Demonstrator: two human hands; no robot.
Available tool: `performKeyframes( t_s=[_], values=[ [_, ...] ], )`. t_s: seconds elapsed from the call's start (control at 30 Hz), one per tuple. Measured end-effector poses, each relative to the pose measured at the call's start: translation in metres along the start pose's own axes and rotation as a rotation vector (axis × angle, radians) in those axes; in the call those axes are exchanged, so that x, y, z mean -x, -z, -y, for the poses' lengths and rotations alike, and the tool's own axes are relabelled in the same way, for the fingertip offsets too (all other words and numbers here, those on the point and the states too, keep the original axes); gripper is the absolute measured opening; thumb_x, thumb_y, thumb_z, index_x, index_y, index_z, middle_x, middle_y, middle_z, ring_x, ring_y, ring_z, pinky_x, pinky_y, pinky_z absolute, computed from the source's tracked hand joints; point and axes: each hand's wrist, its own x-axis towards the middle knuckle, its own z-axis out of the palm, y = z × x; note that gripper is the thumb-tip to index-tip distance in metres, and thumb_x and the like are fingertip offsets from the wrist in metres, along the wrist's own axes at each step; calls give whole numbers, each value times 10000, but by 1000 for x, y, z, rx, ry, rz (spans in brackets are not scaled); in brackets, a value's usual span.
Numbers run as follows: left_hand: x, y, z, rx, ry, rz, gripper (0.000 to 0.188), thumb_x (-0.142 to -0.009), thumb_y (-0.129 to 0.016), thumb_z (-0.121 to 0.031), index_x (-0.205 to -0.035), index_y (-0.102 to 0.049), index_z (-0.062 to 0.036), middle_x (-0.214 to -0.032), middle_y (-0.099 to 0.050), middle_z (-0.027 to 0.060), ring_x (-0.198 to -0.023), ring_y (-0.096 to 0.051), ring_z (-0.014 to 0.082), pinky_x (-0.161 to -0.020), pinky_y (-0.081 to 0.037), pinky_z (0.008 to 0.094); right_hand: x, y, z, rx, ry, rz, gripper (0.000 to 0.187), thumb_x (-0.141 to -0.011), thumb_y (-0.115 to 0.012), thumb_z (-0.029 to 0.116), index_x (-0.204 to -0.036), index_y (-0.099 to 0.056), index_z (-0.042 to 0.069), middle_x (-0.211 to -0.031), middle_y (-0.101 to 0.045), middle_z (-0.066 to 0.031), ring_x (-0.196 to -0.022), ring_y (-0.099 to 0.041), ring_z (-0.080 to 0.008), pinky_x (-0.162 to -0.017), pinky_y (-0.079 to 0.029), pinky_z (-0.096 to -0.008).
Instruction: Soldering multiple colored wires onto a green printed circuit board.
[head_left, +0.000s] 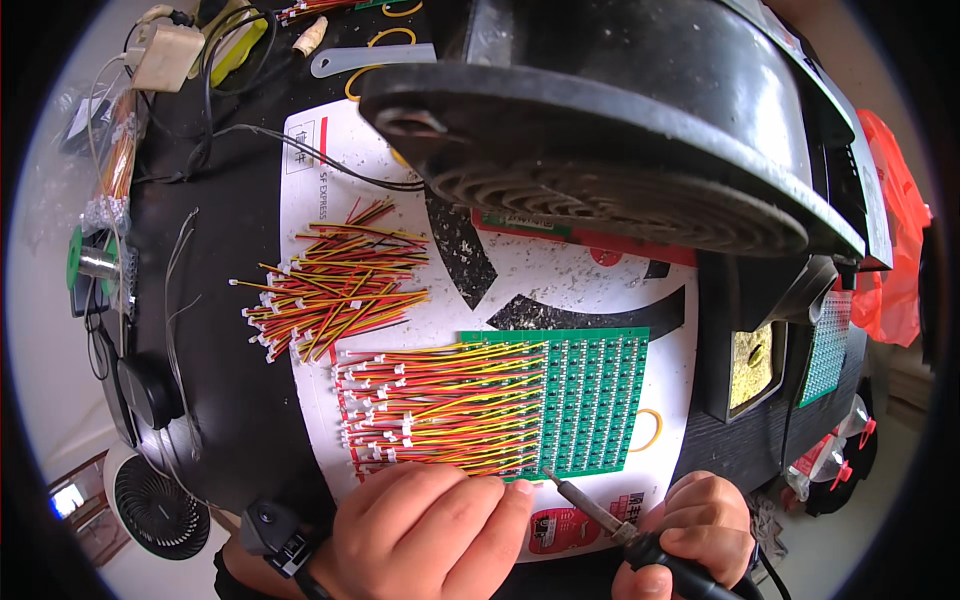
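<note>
My right hand (695, 525) grips a soldering iron (590, 505) by its dark handle. Its tip touches or hovers just over the lower edge of a green circuit board panel (595, 400); I cannot tell which. Curled beside that same edge, my left hand (425, 530) has its fingers pressed together over the lowest wires, and whatever they pinch is hidden. Rows of red, yellow and black wires with white connectors (440, 410) stretch leftward from the panel's left part. Above them lies a loose pile of similar connector wires (340, 285).
A large black fan-like housing (620, 130) overhangs the white mat (310, 420). To the right are a yellow sponge tray (755, 370) and another green board (828, 345). A solder spool (95, 262) and a white fan (160, 500) stand left. Cables cross the upper left.
</note>
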Motion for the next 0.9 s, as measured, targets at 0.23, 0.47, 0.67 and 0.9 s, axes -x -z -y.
performKeyframes(
  t_s=[0.23,0.47,0.67,0.9],
  values=[
    [-2,-2,2,-12,37,22,111,-782,-670,-12,-880,-696,35,-810,-614,120,-722,-616,259,-643,-542,327,-21,11,1,-128,109,284,257,-799,-702,106,-895,-550,-77,-665,-542,-117,-511,-492,-198,-476,-407,-323],
    [-3,-2,2,-37,36,19,119,-783,-670,-13,-889,-702,30,-810,-618,108,-725,-617,252,-639,-538,318,-25,13,1,-110,109,346,251,-780,-694,83,-904,-558,-88,-676,-549,-121,-516,-502,-206,-490,-429,-322],
    [-1,-3,2,-28,40,26,127,-784,-665,-9,-897,-705,34,-805,-620,108,-719,-617,249,-639,-536,316,-25,13,1,-106,115,356,258,-778,-689,76,-920,-553,-90,-684,-550,-121,-523,-507,-204,-493,-432,-320],
    [-2,-2,2,-28,37,29,143,-776,-663,-16,-899,-701,47,-799,-619,114,-713,-619,252,-634,-535,316,-26,13,2,-107,106,366,254,-780,-689,77,-918,-550,-85,-691,-550,-120,-532,-513,-203,-495,-432,-318]
  ],
)
